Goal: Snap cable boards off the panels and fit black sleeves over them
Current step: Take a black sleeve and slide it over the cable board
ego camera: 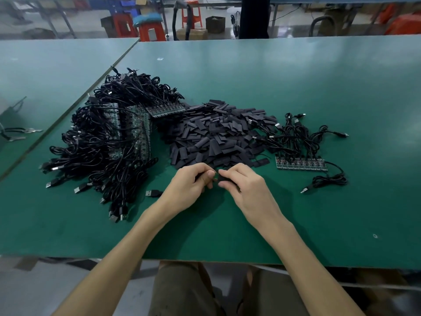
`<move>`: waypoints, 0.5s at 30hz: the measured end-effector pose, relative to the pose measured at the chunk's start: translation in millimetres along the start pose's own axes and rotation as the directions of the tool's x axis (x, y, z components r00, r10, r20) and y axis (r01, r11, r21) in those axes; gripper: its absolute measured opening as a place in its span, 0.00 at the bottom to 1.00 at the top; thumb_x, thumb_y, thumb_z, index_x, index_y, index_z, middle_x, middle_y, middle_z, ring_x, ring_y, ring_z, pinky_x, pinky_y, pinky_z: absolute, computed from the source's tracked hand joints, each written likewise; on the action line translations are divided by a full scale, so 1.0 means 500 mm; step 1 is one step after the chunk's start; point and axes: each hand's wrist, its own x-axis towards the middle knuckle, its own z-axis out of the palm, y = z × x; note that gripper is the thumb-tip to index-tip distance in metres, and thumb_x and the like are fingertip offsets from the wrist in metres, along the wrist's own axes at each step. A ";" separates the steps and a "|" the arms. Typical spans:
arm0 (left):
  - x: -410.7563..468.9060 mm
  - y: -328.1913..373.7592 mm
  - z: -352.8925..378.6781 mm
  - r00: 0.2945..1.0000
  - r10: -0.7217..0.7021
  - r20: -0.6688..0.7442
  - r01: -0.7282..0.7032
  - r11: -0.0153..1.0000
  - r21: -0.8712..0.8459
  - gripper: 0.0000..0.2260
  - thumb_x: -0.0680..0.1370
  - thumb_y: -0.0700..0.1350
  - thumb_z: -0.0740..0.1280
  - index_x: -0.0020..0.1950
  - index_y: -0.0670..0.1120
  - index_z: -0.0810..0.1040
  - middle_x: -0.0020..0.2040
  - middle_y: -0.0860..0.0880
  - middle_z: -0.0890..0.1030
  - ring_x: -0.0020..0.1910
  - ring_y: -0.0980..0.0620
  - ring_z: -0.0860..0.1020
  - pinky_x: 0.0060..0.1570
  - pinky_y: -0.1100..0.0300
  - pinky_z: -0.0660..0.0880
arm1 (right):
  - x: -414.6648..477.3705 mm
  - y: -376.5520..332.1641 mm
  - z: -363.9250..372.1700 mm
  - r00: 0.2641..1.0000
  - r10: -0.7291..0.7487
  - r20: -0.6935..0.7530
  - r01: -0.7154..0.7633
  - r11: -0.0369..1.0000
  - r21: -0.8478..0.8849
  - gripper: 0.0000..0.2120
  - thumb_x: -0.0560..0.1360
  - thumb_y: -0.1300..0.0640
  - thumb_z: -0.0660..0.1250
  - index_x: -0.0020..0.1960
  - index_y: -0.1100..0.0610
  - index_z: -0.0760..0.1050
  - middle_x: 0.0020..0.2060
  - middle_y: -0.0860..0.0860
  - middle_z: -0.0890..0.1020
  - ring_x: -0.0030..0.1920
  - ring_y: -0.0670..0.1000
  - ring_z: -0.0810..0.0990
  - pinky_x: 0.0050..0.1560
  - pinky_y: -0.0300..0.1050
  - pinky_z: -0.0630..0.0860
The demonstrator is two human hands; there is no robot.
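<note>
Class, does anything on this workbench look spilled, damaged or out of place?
Nothing looks damaged. The pile of sleeves sprawls loosely, its right edge mixing with the cables beside it. A small white scrap lies alone far back on the table.

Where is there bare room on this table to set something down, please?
Bare mat: right of the single panel, behind the piles toward the far edge, along the near edge. Crowded: cable heap, sleeve pile, left hand, right hand.

Green table (pixel 296 87), black sleeves (pixel 216 135) and cables (pixel 95 147), dark green panel (pixel 300 164), red stools (pixel 151 33)
</note>
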 end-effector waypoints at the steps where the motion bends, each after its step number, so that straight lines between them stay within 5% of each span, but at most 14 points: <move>1: 0.001 0.000 0.003 1.000 -0.011 -0.010 0.012 1.000 0.005 0.09 0.85 0.44 0.63 0.47 0.51 0.80 0.36 0.55 0.81 0.38 0.42 0.78 0.44 0.43 0.77 | 0.001 0.001 0.001 1.000 0.020 -0.010 -0.020 1.000 0.011 0.14 0.80 0.59 0.71 0.64 0.63 0.81 0.51 0.53 0.81 0.53 0.52 0.79 0.55 0.45 0.77; 8: 0.002 -0.015 0.007 1.000 -0.002 -0.027 0.003 0.999 0.044 0.10 0.85 0.47 0.63 0.45 0.56 0.78 0.36 0.59 0.81 0.37 0.45 0.79 0.43 0.41 0.77 | 0.009 0.015 0.003 0.997 0.074 -0.013 -0.073 0.996 0.049 0.11 0.78 0.58 0.73 0.58 0.60 0.83 0.47 0.48 0.80 0.49 0.42 0.67 0.52 0.35 0.68; 15: 0.002 -0.018 0.007 1.000 0.008 -0.026 -0.006 0.997 0.079 0.09 0.84 0.47 0.63 0.46 0.58 0.78 0.37 0.60 0.81 0.38 0.50 0.79 0.44 0.43 0.78 | 0.007 0.014 0.003 0.998 0.012 -0.065 -0.019 0.994 -0.110 0.09 0.75 0.56 0.76 0.54 0.57 0.85 0.45 0.47 0.83 0.50 0.51 0.75 0.54 0.47 0.68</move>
